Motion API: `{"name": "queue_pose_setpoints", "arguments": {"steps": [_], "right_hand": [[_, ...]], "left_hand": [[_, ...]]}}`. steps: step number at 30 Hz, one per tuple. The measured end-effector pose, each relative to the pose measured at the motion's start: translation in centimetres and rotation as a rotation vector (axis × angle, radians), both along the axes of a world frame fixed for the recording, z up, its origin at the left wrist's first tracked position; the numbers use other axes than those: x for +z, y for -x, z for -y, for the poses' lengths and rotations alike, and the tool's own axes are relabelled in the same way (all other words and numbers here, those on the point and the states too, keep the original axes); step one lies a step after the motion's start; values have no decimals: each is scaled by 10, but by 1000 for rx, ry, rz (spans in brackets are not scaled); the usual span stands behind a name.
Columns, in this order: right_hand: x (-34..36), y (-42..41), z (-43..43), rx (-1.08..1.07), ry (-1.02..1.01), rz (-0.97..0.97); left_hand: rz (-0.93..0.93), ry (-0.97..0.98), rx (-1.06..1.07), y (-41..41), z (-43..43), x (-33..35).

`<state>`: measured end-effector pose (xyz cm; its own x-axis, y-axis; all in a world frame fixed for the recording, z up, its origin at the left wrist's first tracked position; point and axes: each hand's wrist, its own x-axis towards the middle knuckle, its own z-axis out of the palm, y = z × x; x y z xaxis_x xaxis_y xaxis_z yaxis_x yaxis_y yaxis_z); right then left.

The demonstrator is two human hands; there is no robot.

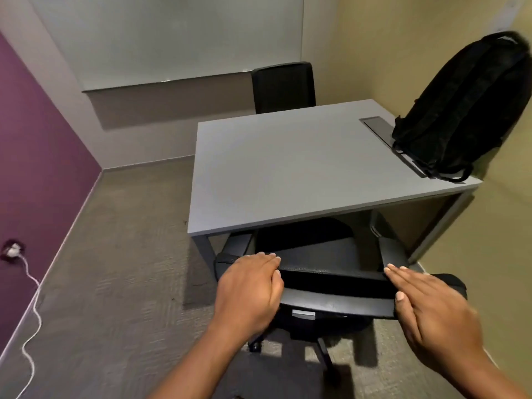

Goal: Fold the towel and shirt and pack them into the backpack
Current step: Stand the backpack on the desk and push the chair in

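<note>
A black backpack (pixel 460 110) stands upright at the far right corner of the grey table (pixel 288 168), leaning on the yellow wall. No towel or shirt is in view. Both of my hands sit on the top edge of a black office chair's backrest (pixel 334 283), which is tucked under the table's near side. My left hand (pixel 250 286) covers the backrest's left corner with its fingers laid over the top. At the right corner, my right hand (pixel 426 300) has its fingers over the top and its thumb on the near face.
A second black chair (pixel 283 87) stands behind the table's far edge. A grey cable hatch (pixel 377 126) lies in the tabletop beside the backpack. A white cable (pixel 31 312) runs from a plug (pixel 13 250) on the purple wall across the carpet at left.
</note>
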<state>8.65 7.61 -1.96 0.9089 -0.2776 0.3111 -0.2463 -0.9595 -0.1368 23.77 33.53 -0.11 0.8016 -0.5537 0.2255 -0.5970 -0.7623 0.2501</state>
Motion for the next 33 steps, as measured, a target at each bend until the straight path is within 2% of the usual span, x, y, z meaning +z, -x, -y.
{"name": "queue_pose_setpoints", "arguments": {"steps": [18,33], "right_hand": [[2,-10,61,171,21,35],[3,-71,74,175,23,-77]], "left_hand": [[-46,63,146,28,41,1],[-68,35,122,-20,51,12]]}}
